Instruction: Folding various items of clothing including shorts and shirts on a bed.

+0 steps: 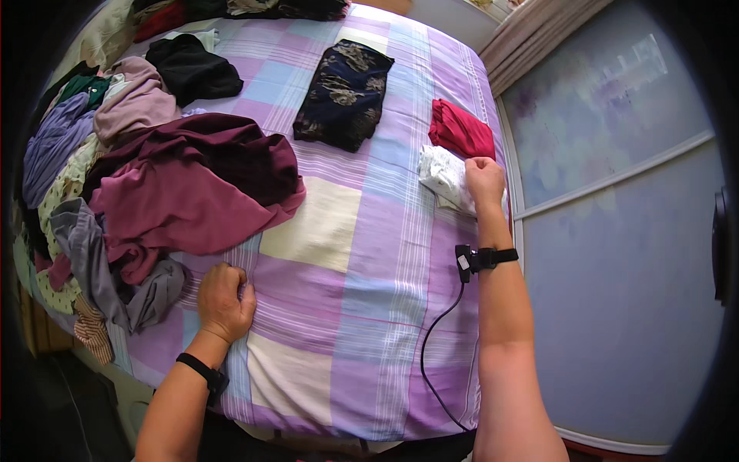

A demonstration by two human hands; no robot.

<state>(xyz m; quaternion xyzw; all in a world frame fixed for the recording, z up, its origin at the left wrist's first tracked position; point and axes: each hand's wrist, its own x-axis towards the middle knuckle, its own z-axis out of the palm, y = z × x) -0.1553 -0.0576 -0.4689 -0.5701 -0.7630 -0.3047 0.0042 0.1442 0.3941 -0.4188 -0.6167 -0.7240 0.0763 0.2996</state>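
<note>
My left hand [227, 303] rests as a loose fist on the plaid bedspread [306, 300], close to a heap of loose clothes. Nearest to it lie a grey garment [86, 248] and a large pink and maroon cloth [185, 202]. Farther out, my right hand [485, 176] is closed at the right part of a folded white garment with small prints [444, 173]; its fingertips are hidden. Just beyond this, a folded red garment [460, 128] lies near the bed's right edge. A dark folded garment with a floral pattern [345, 95] is spread flat at mid-bed.
A black garment [193, 69] and a mauve one [135, 101] lie in the heap at left. More clothes [254, 7] line the far edge. Sliding doors [618, 231] stand right of the bed. A black cable [424, 358] runs from my right wrist strap.
</note>
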